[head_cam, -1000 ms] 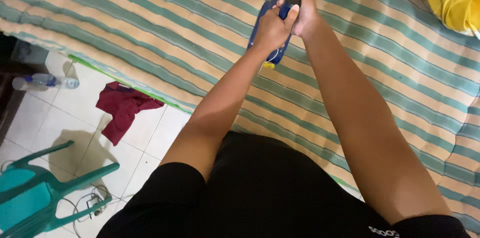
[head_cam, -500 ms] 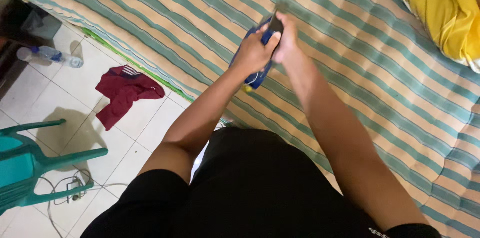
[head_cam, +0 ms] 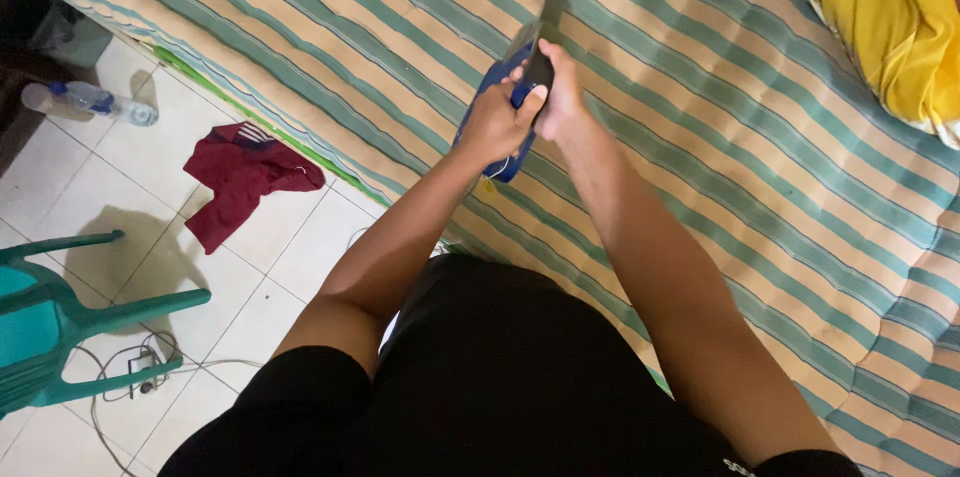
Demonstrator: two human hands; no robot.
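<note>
Both my hands stay clamped together: my left hand [head_cam: 492,125] wraps the blue cloth item [head_cam: 500,142], my right hand [head_cam: 560,102] grips a dark flat object [head_cam: 545,32] above it. Since a moment ago they have drifted slightly left over the striped mattress [head_cam: 700,87], grip unchanged, so the work continues in hand.

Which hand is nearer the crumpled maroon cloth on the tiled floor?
Left. The left hand is on the side toward the crumpled maroon cloth; the right hand is beyond it.
</note>
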